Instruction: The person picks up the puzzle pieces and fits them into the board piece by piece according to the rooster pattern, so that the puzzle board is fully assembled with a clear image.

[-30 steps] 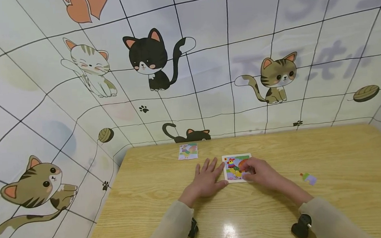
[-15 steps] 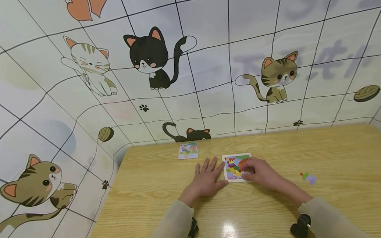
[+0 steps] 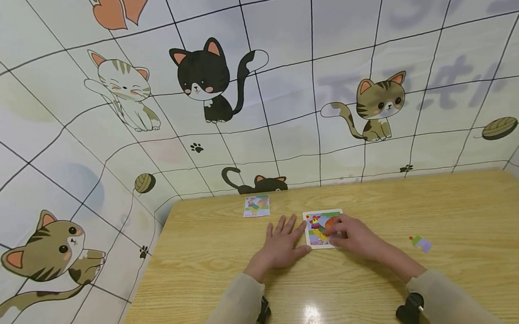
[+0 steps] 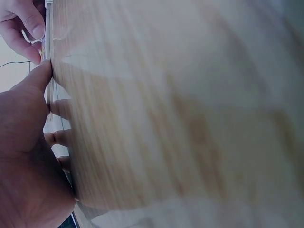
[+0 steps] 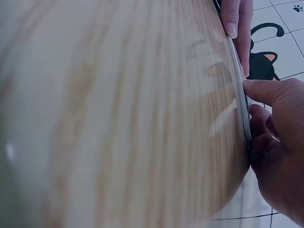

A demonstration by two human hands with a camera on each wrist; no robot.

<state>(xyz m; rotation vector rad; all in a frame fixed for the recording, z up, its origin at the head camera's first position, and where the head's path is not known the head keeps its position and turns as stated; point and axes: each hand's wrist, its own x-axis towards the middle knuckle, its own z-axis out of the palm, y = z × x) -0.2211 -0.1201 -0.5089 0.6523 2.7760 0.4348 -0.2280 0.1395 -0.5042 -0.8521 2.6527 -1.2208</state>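
A small white-framed jigsaw puzzle (image 3: pixel 312 246) with a colourful rooster picture lies on the table. My left hand (image 3: pixel 283 245) rests flat beside it, fingers spread. The left thumb and index finger touch the frame's left edge. Over the puzzle's right half is my right hand (image 3: pixel 357 235), its thumb and fingers bent down around a puzzle piece by the rooster's orange tail. That hand hides part of the picture and most of the piece. In the right wrist view, the right thumb (image 5: pixel 263 90) lies at the puzzle's near edge.
A rooster picture card (image 3: pixel 256 206) lies at the back left of the wooden table (image 3: pixel 195 272). To the right is a loose green and lilac puzzle piece (image 3: pixel 421 243). A wall covering (image 3: pixel 291 94) printed with cats rises behind the table.
My right fingers shift slightly on the puzzle, baring a little more of the orange tail. My left hand, the card and the loose piece stay where they were.
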